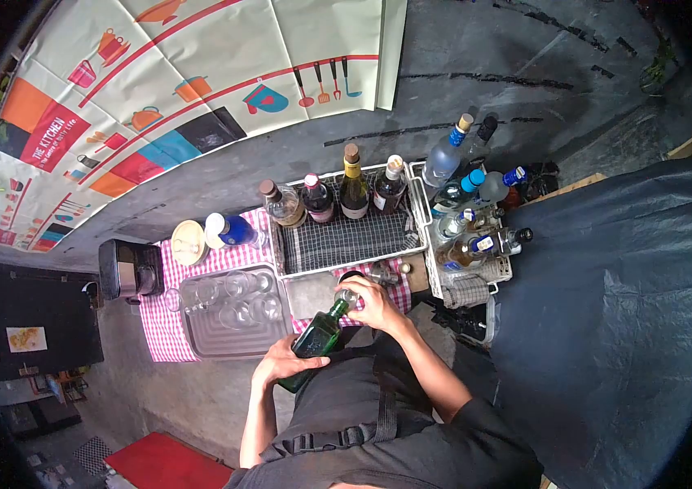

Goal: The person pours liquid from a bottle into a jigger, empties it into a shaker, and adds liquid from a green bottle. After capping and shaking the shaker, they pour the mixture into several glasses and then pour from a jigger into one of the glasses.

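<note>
My left hand (285, 359) is wrapped round the body of a green glass bottle (318, 336), which tilts with its neck up and to the right, close to my dark shirt. At the bottle's mouth, the fingers of my right hand (375, 305) close round a small clear rounded piece (349, 297); whether it is a stopper or a little glass I cannot tell. Just beyond my right hand, small clear and metallic items (385, 272) lie on the checked cloth, partly hidden by the fingers.
A grey tray (199, 342) holds several clear glasses at the left. Behind my hands, a white wire rack (338, 265) carries several bottles along its back. More bottles crowd a second basket (502, 273) on the right. A black appliance (130, 269) stands far left, beside a blue bottle (237, 231).
</note>
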{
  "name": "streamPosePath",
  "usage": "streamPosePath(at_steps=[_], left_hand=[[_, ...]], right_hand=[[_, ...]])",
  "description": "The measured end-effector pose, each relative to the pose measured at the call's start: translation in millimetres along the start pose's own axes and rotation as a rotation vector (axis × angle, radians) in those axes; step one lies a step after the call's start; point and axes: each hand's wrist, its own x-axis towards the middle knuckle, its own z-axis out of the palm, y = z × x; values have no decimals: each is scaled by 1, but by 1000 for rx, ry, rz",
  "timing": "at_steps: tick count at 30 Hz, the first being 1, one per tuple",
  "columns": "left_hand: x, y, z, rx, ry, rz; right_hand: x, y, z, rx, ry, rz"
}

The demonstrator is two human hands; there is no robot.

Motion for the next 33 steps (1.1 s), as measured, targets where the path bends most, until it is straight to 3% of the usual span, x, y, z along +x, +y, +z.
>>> streamPosePath(at_steps=[33], left_hand=[[7, -9, 0, -4, -56, -15]], right_hand=[[-1, 2, 0, -16, -11, 0]])
